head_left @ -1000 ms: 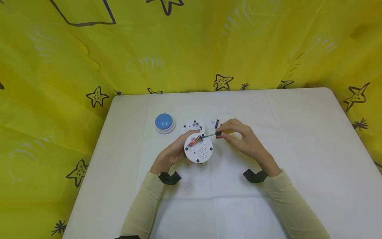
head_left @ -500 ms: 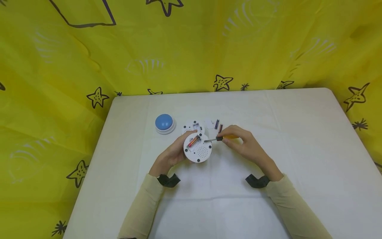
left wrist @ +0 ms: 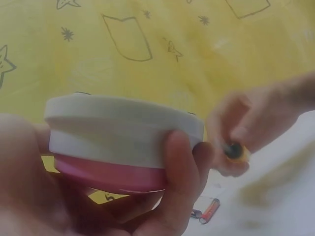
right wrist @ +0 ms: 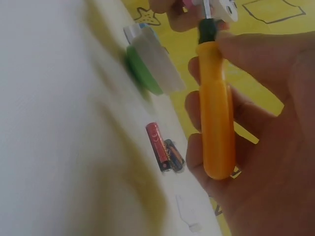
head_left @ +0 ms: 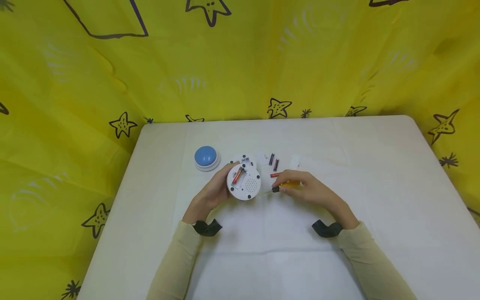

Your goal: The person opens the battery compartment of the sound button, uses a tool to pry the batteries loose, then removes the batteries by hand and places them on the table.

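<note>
My left hand (head_left: 213,192) grips a round device (head_left: 250,186) by its rim, its white underside with speaker holes and dark feet turned up. The left wrist view shows the device's pink lower part (left wrist: 110,174). A red battery (head_left: 238,176) lies in its uncovered compartment; whether another lies beside it I cannot tell. My right hand (head_left: 309,188) holds a screwdriver (right wrist: 216,113) by its orange handle and black collar. In the head view its shaft points left, the tip just right of the device and apart from it.
Behind the held device lies a second round one (right wrist: 150,61), green and white. Loose batteries (head_left: 276,165) lie near the right hand, with a small white cover (head_left: 294,161) close by. A blue dome button (head_left: 205,156) stands farther left. A yellow curtain (head_left: 240,62) hangs behind the table.
The screwdriver tip was at the battery compartment, then over the white underside; now it has come off to the right and nearer me. The device has shifted slightly left. The battery remains in the compartment.
</note>
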Tool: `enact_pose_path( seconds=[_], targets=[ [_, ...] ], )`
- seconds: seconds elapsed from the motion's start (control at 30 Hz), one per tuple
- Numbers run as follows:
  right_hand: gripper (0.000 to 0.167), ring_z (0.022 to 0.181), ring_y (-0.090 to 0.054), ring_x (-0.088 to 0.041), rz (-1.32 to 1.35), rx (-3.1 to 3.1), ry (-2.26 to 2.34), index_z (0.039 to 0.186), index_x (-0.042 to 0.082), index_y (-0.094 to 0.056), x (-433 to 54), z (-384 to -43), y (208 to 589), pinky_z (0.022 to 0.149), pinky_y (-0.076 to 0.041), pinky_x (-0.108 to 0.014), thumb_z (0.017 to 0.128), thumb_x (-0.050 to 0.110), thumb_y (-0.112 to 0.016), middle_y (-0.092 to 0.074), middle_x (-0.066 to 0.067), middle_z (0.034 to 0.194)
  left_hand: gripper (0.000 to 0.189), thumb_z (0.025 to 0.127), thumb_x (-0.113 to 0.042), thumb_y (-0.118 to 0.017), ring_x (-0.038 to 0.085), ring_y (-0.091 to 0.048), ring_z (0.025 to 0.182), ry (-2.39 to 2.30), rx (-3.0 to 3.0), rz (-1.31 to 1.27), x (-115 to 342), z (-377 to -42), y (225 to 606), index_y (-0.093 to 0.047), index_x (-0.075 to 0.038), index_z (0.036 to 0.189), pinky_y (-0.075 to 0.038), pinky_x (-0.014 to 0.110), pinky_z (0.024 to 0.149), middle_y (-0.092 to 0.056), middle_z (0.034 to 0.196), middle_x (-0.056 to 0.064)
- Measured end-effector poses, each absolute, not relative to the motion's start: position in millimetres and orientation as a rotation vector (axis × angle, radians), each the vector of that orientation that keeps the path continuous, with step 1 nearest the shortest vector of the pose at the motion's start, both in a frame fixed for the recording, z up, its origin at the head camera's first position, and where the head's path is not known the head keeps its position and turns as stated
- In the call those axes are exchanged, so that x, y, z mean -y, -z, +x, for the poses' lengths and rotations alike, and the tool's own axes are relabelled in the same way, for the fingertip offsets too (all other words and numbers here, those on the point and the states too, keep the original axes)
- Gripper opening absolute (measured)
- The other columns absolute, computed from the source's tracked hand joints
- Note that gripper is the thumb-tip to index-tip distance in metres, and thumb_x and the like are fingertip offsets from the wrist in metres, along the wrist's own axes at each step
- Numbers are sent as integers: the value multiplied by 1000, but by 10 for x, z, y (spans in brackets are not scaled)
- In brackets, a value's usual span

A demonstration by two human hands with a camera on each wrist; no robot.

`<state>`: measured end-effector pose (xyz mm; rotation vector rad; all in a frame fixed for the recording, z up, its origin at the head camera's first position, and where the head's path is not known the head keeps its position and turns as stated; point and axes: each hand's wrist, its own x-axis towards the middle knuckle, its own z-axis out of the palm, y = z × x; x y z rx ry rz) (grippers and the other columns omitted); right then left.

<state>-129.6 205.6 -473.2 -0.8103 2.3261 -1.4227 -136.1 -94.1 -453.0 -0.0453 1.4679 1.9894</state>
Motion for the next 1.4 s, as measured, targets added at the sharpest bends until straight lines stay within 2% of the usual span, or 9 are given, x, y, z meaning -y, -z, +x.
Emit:
enact_pose_path(
  seconds=[0.13,0.2,0.37,0.5,0.63,0.8,1.1,1.27,1.4],
  targets=[
    [18,125,-61,-19,-878,-2305,1365,112,26,-75,-2033,-1284,4788,115,-36,-17,99,14,-71,-74,8,113,48,109,-43,-34,11,-64,93,-2017,-1467,-58,963,-1360,4547,-49,-12,142,-57,30,77,-64,108,-2],
    [19,116,-62,-15,-892,-2309,1329,111,26,-76,-2012,-1267,4807,113,-39,-18,98,13,-72,-74,11,109,47,109,-43,-34,12,-64,94,-2032,-1458,-62,963,-1354,4553,-49,-12,141,-58,30,78,-64,110,-2],
    [18,107,-61,-10,-882,-2337,1222,110,29,-75,-1956,-1211,4848,100,-48,-28,100,15,-69,-70,12,112,50,110,-41,-33,11,-67,93,-2032,-1437,-29,948,-1333,4557,-47,-11,146,-60,30,77,-66,110,-3],
    [18,108,-58,-9,-909,-2389,1147,108,30,-75,-1920,-1183,4876,98,-48,-32,100,15,-69,-68,14,111,52,110,-40,-31,11,-68,95,-2028,-1411,18,944,-1315,4555,-41,-9,150,-61,30,78,-66,112,-3],
    [19,104,-57,-8,-932,-2434,1071,105,31,-76,-1871,-1157,4877,94,-47,-33,98,14,-70,-68,16,106,55,110,-37,-28,13,-63,107,-2055,-1387,47,938,-1286,4559,-35,-9,157,-59,32,85,-59,128,-1],
    [17,100,-58,-7,-925,-2459,991,102,33,-75,-1834,-1105,4866,94,-46,-36,97,17,-72,-68,20,103,57,110,-32,-23,19,-47,127,-2140,-1321,71,912,-1234,4579,-26,-10,163,-53,34,96,-41,151,3],
    [13,98,-59,-9,-1083,-2556,926,101,25,-75,-1817,-1111,4874,89,-48,-34,95,14,-74,-69,14,105,56,104,-27,-23,27,-30,147,-2314,-1190,112,748,-1174,4498,-30,-9,157,-36,51,113,-28,163,3],
    [12,97,-60,-8,-1088,-2563,976,101,23,-74,-1820,-1135,4861,89,-50,-33,96,12,-73,-69,13,104,49,99,-21,-24,26,-36,141,-2404,-1145,91,666,-1141,4455,-46,-14,142,-42,45,105,-28,165,11],
    [12,95,-60,-5,-1039,-2605,1106,102,21,-72,-1817,-1132,4819,89,-52,-30,96,11,-73,-70,12,102,50,94,-17,-25,26,-34,143,-2477,-1089,74,607,-1132,4447,-48,-14,138,-41,41,106,-26,166,13]
  ],
)
